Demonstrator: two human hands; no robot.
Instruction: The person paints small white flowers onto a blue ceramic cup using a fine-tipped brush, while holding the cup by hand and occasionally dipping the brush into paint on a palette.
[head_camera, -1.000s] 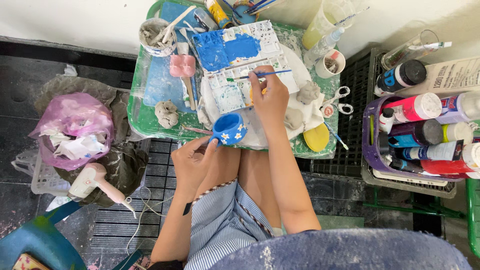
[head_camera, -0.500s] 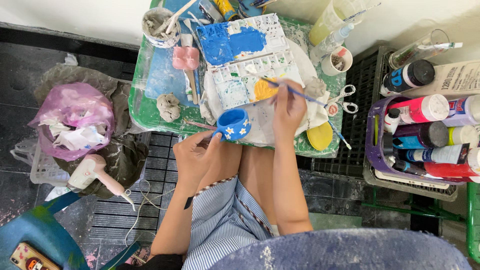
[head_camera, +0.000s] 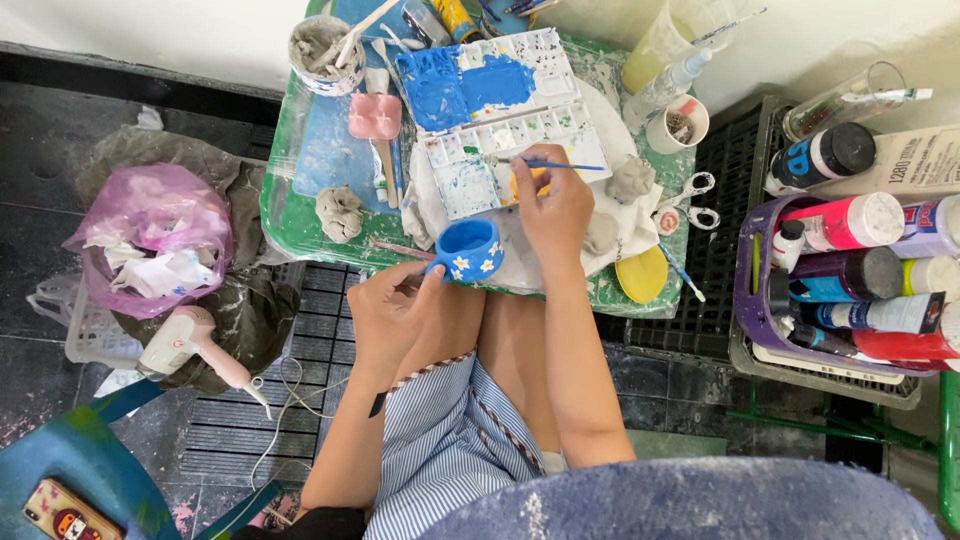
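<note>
The small blue cup (head_camera: 470, 250) was gripped by the left hand (head_camera: 395, 315) at the green tray's (head_camera: 285, 215) near edge. The right hand (head_camera: 555, 205), closed on a thin brush (head_camera: 545, 165), reached the palette (head_camera: 500, 150). A slipped grip was judged likely to smear wet flowers.

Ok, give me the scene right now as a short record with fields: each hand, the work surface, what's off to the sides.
left hand: holds blue cup with white flowers
right hand: holds brush, tip over palette
surface: green tray, clay lumps, scissors, yellow lid
right side: purple basket of paint bottles
left side: pink bag, hair dryer
</note>
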